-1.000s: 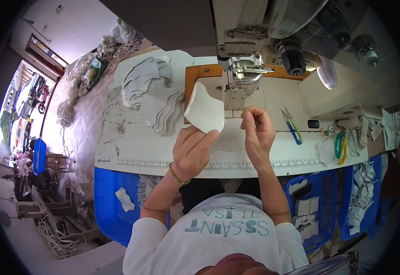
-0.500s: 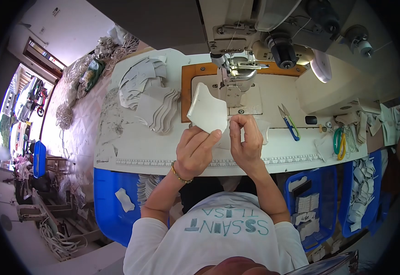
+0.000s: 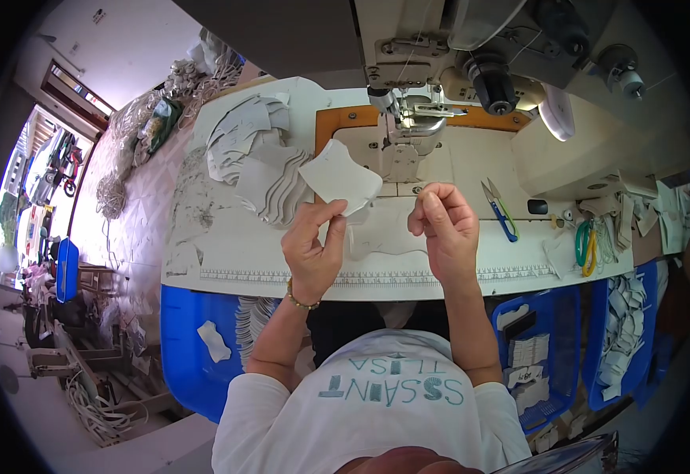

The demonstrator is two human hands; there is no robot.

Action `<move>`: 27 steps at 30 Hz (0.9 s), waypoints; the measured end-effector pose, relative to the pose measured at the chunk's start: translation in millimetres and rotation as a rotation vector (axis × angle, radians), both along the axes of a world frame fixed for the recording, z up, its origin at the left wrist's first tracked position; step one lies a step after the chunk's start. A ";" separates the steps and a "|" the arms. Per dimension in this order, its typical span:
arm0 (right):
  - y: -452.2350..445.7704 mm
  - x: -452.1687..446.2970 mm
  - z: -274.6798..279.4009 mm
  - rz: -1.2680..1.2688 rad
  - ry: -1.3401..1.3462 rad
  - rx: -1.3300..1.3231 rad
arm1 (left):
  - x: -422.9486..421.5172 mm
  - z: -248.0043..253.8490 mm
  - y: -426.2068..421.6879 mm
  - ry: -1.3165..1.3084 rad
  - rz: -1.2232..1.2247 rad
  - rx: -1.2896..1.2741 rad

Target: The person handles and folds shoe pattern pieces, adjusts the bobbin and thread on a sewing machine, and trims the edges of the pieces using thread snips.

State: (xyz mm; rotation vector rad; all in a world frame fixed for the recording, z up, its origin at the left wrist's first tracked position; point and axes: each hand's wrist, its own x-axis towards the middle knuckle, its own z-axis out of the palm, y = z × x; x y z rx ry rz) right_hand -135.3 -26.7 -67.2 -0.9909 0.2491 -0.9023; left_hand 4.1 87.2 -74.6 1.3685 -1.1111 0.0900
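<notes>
My left hand (image 3: 313, 249) pinches the lower edge of a curved white cut piece (image 3: 341, 175), which looks like fabric or leather, between thumb and fingers. That piece is held up in front of the sewing machine (image 3: 412, 118). My right hand (image 3: 449, 229) is raised to the right of it, fingers curled against the thumb; whatever they might hold is too small to make out. Between my hands another pale piece (image 3: 388, 238) lies on the white table (image 3: 282, 265). Fanned stacks of similar white pieces (image 3: 270, 178) rest left of the held piece.
Scissors (image 3: 501, 212) lie right of my right hand. A ruler strip (image 3: 392, 280) runs along the table's front edge. Blue bins (image 3: 183, 340) with white pieces stand below the table, left and right. Green and yellow-handled snips (image 3: 586, 246) lie at the right.
My hands have moved apart: the left went left with the white piece, which now shows its face more, and the right went right. The pale piece on the table between them is more exposed.
</notes>
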 end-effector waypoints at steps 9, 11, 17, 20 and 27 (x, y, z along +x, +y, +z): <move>3.2 10.4 -4.8 0.159 0.227 0.036 | -3.1 13.7 8.4 0.670 -0.498 0.093; 4.2 15.4 -14.0 0.205 0.112 0.116 | -6.6 16.8 4.9 0.680 -0.533 0.105; 22.0 17.6 -6.8 -0.057 0.186 -0.149 | -2.6 19.3 -1.0 0.738 -0.513 0.216; 25.1 16.7 -8.7 -0.155 0.184 -0.180 | -5.9 20.9 -2.0 0.735 -0.525 0.220; 32.3 17.9 -12.9 -0.460 0.218 -0.557 | -5.3 10.6 -3.9 0.228 -0.252 0.258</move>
